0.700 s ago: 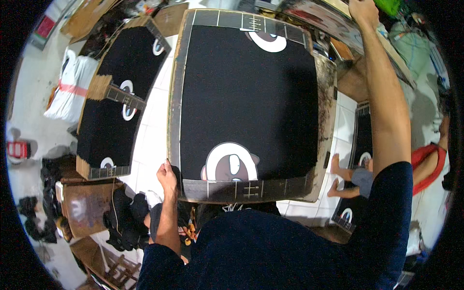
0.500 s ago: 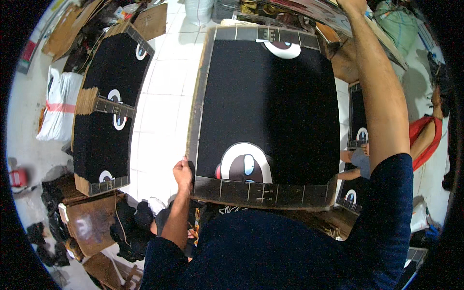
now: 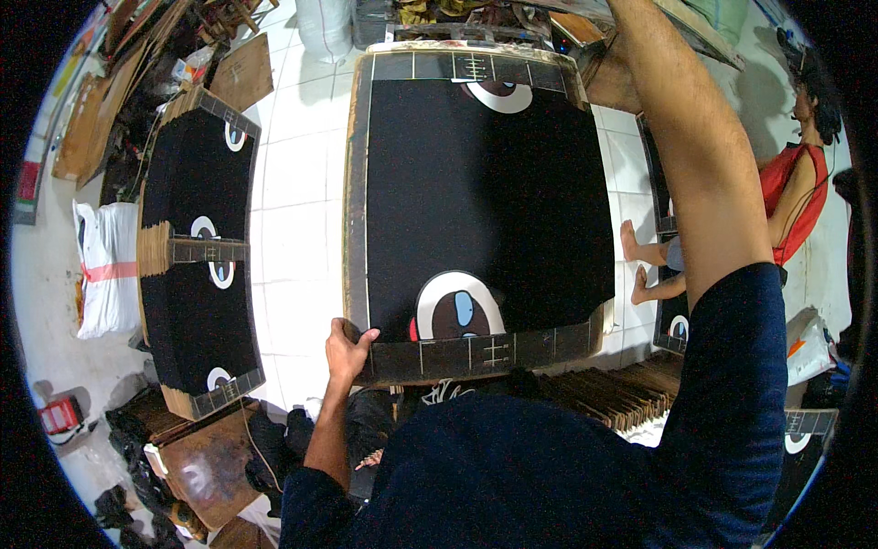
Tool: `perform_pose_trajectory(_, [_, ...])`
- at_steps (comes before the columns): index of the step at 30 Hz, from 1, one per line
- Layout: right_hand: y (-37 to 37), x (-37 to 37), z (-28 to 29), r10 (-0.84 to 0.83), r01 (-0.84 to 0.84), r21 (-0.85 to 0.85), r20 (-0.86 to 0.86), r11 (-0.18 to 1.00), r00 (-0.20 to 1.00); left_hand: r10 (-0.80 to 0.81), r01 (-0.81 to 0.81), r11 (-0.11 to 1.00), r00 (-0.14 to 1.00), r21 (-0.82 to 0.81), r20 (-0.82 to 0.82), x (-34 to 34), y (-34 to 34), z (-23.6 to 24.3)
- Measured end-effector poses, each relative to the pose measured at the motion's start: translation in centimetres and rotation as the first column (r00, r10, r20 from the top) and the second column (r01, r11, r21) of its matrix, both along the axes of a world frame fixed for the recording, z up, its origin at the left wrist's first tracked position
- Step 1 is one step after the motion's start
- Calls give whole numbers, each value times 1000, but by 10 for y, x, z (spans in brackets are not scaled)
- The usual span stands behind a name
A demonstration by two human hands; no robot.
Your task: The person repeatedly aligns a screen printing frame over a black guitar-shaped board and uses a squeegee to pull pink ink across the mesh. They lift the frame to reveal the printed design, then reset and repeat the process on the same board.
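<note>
In front of me lies a large flat board (image 3: 355, 201) with dark edge strips marked by white lines. Black fabric (image 3: 485, 201) covers it, printed with a large white-ringed cartoon eye (image 3: 459, 306) near me and part of another (image 3: 500, 95) at the far edge. My left hand (image 3: 346, 355) grips the board's near left corner, thumb over the top and fingers curled at the side. My right arm (image 3: 700, 137) reaches far forward past the board's right side. The right hand lies beyond the picture's top edge, so its fingers are hidden.
On the left stands a row of similar black-covered boards (image 3: 197, 316), beside a white wrapped bundle (image 3: 112, 261). A person in a red top (image 3: 794, 192) sits at the right, near more boards (image 3: 675, 316). Stacked board edges (image 3: 631, 393) show below right. White tiles (image 3: 294, 210) cover the floor.
My view has shifted, and the board appears further left. My left thumb now lies over the corner. My right hand has gone out beyond the top edge. The seated person shows more fully.
</note>
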State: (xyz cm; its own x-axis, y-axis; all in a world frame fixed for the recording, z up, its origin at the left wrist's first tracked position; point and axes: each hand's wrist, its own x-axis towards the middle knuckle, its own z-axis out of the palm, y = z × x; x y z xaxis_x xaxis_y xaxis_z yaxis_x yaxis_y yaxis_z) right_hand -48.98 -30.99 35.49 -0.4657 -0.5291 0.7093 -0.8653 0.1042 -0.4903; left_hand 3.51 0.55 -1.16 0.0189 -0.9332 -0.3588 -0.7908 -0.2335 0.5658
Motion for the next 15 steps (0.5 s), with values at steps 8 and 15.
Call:
perform_pose_trajectory(8, [-19,-2,17,-24,24,14,-9,1000,1000,16,-14,999,999,-44,45,-20,3,14])
perform_pose_trajectory(15, [-28,-9,30,-54,56,60,-25,997,998,37,-33,999,992,-37,118,-30,-2,37])
